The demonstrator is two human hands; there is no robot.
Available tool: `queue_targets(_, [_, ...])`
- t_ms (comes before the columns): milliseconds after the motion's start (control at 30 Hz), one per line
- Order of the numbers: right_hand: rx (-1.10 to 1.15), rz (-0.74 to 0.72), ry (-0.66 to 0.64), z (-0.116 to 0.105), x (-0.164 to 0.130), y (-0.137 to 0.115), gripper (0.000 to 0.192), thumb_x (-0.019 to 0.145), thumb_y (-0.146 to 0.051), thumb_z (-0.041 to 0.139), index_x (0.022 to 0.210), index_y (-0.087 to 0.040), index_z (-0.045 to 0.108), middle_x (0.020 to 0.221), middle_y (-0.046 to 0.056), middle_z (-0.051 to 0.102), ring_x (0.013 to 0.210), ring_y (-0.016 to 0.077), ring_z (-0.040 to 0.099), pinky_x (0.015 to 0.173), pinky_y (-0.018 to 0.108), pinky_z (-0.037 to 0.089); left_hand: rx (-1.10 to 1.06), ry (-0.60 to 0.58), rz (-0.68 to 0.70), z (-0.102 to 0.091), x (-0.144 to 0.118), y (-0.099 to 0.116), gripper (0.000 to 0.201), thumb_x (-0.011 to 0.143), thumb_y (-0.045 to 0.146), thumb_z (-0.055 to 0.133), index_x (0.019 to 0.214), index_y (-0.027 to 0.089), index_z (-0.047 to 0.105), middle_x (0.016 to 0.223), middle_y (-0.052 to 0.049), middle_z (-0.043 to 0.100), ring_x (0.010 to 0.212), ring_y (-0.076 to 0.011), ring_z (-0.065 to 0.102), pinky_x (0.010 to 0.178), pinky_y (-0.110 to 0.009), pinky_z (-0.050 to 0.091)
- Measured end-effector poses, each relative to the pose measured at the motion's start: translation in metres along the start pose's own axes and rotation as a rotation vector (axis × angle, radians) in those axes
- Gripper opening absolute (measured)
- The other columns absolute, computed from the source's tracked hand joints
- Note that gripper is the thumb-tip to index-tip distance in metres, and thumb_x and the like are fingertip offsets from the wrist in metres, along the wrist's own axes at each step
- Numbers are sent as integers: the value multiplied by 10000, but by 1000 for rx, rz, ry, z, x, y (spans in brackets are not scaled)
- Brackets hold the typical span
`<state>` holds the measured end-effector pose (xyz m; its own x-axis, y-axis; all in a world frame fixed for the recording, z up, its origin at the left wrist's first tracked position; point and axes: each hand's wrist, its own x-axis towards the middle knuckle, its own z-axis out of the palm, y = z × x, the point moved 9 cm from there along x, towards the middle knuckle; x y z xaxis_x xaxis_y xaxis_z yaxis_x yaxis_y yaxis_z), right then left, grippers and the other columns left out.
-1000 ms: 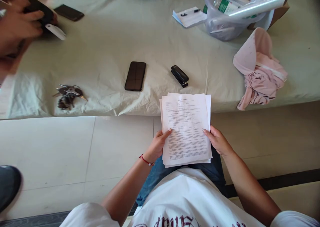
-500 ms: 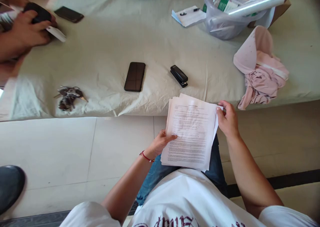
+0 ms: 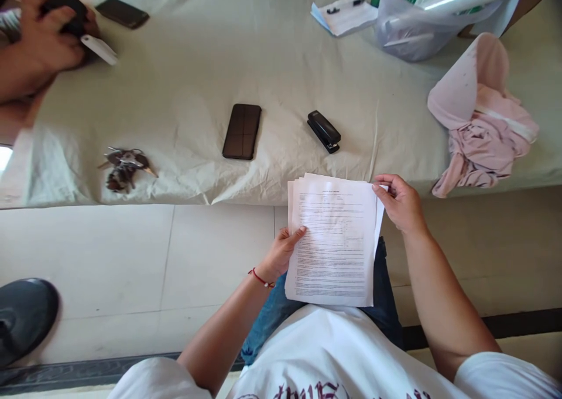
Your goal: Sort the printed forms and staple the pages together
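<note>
**Both hands on the papers, right hand now up at the top corner**

Left hand (image 3: 281,251) grips the papers (image 3: 333,241) at their left edge, thumb lying across the printed top sheet. Right hand (image 3: 400,203) pinches the upper right corner, fingers closed on the sheet edges. A second ago that hand sat lower, at the middle of the right side; it has climbed to the corner, and the stack, which tilted briefly, is squared up again and upright over the lap. The sheets fan a little at the top left, so the edges are not yet flush.

Papers hang in the air just in front of the desk (image 3: 285,65), near its front edge but not resting on it. On the cloth just beyond lie a stapler (image 3: 324,131) and, to its left, a phone (image 3: 242,131), face down or dark. Keys (image 3: 123,167) sit further left near the edge. A pink cloth (image 3: 480,129) is bunched at the right, with a plastic tub (image 3: 408,30) behind it and a notepad (image 3: 345,15) beside that.

Far left, another person's hand (image 3: 39,41) is busy with a dark object and a white tag, well apart from the papers.
</note>
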<state>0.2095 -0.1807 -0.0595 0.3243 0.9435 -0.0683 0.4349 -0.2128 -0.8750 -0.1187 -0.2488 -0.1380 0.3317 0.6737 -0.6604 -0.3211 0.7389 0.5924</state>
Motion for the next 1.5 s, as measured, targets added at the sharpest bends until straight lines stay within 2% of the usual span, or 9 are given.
queue_targets(167, [23,49,5,3,-10,22,463,841,-643,862,1117,-274,809,941,40,779,846,219,683,831,390,584,-5,-2,-2,2,1,3,577,691,512,1114,1066,130,896,1061,-167,910,905,-322,870,814,-406,701])
queue_targets(367, [168,26,-73,7,-15,12,402,896,-616,829,1098,-271,798,885,18,760,789,193,639,742,331,519,-69,31,-11,-6,3,-1,642,734,671,1049,1026,123,886,1021,-155,900,866,-289,851,815,-393,689])
queue_targets(600, [107,4,-56,12,-4,2,451,957,-666,759,1190,-281,781,811,-1,733,703,189,607,695,342,487,-97,59,30,-6,0,-3,634,720,664,1058,1031,139,885,992,-125,902,836,-257,840,798,-361,683])
queue_targets(833, [336,291,-23,15,-20,37,622,748,-825,889,1026,-288,743,852,15,779,711,207,692,642,336,585,-67,103,76,-7,1,0,610,677,625,1094,996,155,872,974,-121,904,860,-296,856,804,-407,689])
queue_targets(933, [325,303,-60,15,-40,46,614,729,-813,920,948,-267,742,824,14,785,690,196,689,626,325,590,-88,112,70,-8,3,0,615,640,585,1121,999,149,875,983,-120,907,848,-285,852,809,-401,694])
queue_targets(1033, [289,269,-60,14,-56,49,612,744,-801,931,964,-254,769,843,23,802,720,195,705,667,325,606,-100,117,77,-8,4,1,609,634,557,1131,998,144,871,993,-114,908,827,-262,841,784,-384,696])
queue_targets(1200, [171,251,-180,24,-67,52,658,761,-757,956,1131,-225,842,1173,106,887,1027,309,828,945,451,675,-116,126,96,-7,2,0,628,633,592,1123,993,147,863,948,-85,896,774,-215,809,724,-339,681])
queue_targets(1333, [44,215,-228,18,-60,50,620,811,-791,894,1037,-214,880,1096,116,893,966,339,825,898,484,670,-160,189,117,-12,1,-2,741,638,766,1050,1027,158,879,1012,-103,907,848,-246,834,794,-366,698])
queue_targets(1500, [33,131,-335,15,-48,31,616,857,-810,839,1083,-242,912,1126,94,898,986,347,835,882,473,679,-132,256,160,-22,3,-5,782,678,801,1014,1133,177,888,1234,-133,905,1128,-349,848,1007,-465,690])
